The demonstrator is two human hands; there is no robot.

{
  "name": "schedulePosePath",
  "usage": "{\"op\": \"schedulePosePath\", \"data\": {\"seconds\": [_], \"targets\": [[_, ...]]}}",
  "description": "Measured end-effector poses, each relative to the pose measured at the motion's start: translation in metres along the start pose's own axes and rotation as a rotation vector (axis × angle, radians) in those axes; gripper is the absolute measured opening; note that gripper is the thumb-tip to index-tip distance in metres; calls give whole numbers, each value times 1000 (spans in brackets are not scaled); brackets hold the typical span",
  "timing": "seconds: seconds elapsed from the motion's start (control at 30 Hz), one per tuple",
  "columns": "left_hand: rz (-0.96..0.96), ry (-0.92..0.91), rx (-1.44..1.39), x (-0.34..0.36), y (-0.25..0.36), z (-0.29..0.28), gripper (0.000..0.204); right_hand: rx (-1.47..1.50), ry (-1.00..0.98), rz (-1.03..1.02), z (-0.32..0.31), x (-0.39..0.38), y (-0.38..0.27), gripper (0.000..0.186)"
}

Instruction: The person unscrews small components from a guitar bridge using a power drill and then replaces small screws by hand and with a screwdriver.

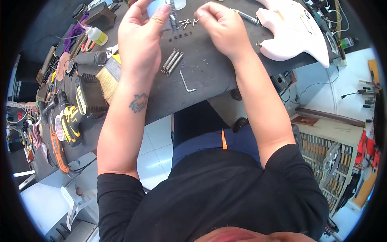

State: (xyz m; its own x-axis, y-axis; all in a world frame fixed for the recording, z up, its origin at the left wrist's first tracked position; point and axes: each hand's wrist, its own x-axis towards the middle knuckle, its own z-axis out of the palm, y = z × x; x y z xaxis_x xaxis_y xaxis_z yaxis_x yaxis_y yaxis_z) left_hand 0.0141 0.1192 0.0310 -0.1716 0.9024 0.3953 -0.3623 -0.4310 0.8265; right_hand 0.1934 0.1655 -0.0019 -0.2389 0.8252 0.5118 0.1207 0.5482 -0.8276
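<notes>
While the left hand (pixel 141 36) pinched a small metal bridge piece (pixel 173 18) above the dark workbench (pixel 209 76) and the right hand (pixel 219 26) closed its fingertips beside it, steadiness mattered, since loose springs (pixel 172 61) and a hex key (pixel 186 82) lay just below.

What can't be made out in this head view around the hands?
- Head view: the metal part between the left hand and right hand is small and partly covered by fingers; its kind is unclear.
- The pale disc above it is cut off by the top edge.
- The row of small dark pieces on the bench is too small to identify.
- The white guitar body runs off the top edge.
</notes>
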Motion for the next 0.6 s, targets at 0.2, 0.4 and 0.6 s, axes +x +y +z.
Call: {"op": "schedulePosePath", "data": {"seconds": [0.2,0.4,0.6], "targets": [[-81,70,-35,0,10,-7,44,-726,-177,-56,8,-5,0,17],[-85,58,-81,0,1,-10,43,-725,-202,-28,7,-7,2,19],[-146,11,-188,3,-1,-22,43,522,-55,106,11,-6,-18,21]]}}
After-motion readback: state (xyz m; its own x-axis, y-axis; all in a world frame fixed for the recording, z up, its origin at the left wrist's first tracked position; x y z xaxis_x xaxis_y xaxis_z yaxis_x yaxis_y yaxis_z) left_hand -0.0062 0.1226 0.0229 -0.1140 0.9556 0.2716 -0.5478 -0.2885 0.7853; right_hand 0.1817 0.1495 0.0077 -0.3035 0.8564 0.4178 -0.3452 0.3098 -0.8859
